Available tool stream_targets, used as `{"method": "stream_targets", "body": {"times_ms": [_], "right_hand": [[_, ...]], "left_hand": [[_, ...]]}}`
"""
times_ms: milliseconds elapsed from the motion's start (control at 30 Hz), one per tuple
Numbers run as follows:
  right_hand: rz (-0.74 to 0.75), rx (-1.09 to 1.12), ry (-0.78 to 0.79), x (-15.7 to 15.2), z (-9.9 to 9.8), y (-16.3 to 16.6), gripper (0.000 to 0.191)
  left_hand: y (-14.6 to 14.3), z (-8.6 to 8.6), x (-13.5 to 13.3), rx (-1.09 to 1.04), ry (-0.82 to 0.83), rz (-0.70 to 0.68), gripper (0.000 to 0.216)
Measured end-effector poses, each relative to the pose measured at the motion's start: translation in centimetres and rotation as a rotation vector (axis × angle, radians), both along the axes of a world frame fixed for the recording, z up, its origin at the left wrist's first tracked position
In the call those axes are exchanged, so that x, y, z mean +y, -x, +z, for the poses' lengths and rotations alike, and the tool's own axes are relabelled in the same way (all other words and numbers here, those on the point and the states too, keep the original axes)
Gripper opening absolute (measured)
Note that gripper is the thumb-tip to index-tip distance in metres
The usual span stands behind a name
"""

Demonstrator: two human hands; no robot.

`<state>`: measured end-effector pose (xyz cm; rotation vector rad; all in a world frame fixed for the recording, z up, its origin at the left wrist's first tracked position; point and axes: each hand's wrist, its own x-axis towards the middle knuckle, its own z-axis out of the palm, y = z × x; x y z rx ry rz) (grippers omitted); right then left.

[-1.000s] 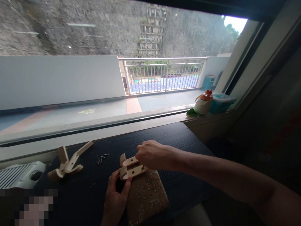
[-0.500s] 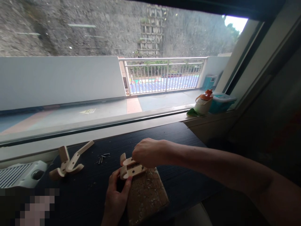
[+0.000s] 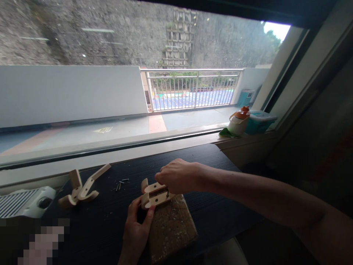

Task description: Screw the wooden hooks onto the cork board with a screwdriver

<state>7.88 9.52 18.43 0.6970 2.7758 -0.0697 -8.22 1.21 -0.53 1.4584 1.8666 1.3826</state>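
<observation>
Left hand (image 3: 136,228): your thumb and fingers, part-way closed, brace the curled ends of two pale wooden hooks (image 3: 161,199) from their 7 o'clock.
Right hand (image 3: 179,176): bends over the hooks at 2 o'clock, fingers curled in; their tips are hidden, so you cannot tell what they grip.
Hooks: side by side, at the 11 o'clock edge of a scuffed brown rectangular block (image 3: 172,228).
Skid risk: if your left thumb eases under pressure from the right, the hooks could twist.
Small dark upright pin (image 3: 167,193): perhaps a screw; a slanted push could tilt it or split the wood.
Textures: hooks smooth, flat-barred, dark-holed; black, grain-lined surface (image 3: 209,158) beneath.
Slim grey metal fasteners (image 3: 120,184): loose, at the hooks' 10 o'clock; easily scattered if your sleeve-free wrist brushes them.
Bent pale wooden spare hooks (image 3: 87,188): clustered at 9 o'clock.
</observation>
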Motion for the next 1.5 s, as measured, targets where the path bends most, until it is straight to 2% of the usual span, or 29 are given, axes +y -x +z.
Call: {"method": "stream_targets", "body": {"times_ms": [133,300,433,533,633,700,867,1000,1167,1300,1500], "right_hand": [[0.055,0.001,-0.015,-0.1,-0.3,0.2,0.017],[-0.08,0.011,-0.054,-0.5,-1.3,0.8,0.016],[-0.141,0.012,-0.08,-0.4,-1.0,0.7,0.016],[-0.093,0.042,-0.065,-0.3,-0.4,0.3,0.029],[0.014,0.046,-0.04,-0.1,-0.4,0.2,0.018],[0.027,0.036,-0.033,0.0,-0.7,0.3,0.017],[-0.183,0.049,-0.079,0.4,-1.5,0.5,0.031],[-0.231,0.026,-0.09,0.4,-0.8,-0.1,0.033],[-0.085,0.011,-0.023,-0.1,0.1,-0.4,0.022],[-0.019,0.03,0.003,-0.2,-0.5,-0.1,0.018],[-0.237,0.07,-0.035,-0.2,-1.2,-0.3,0.029]], "left_hand": [[0.0,0.1,0.0,-0.012,-0.004,-0.014,0.039],[-0.1,0.1,0.1,-0.005,-0.014,0.002,0.039],[-0.1,0.1,0.1,0.006,-0.004,0.004,0.038],[-0.1,0.1,0.0,0.016,-0.001,0.007,0.038],[-0.1,0.1,0.0,0.022,-0.004,0.002,0.039],[0.0,0.2,0.0,0.024,-0.002,-0.002,0.038],[0.0,0.0,0.0,0.019,0.002,-0.011,0.038],[0.0,-0.2,0.1,0.015,-0.006,-0.011,0.04],[0.1,-0.2,0.0,0.021,-0.009,-0.012,0.04],[0.0,-0.1,0.0,0.022,0.007,-0.01,0.04],[-0.2,-0.1,-0.1,-0.048,0.045,0.015,0.052]]}}
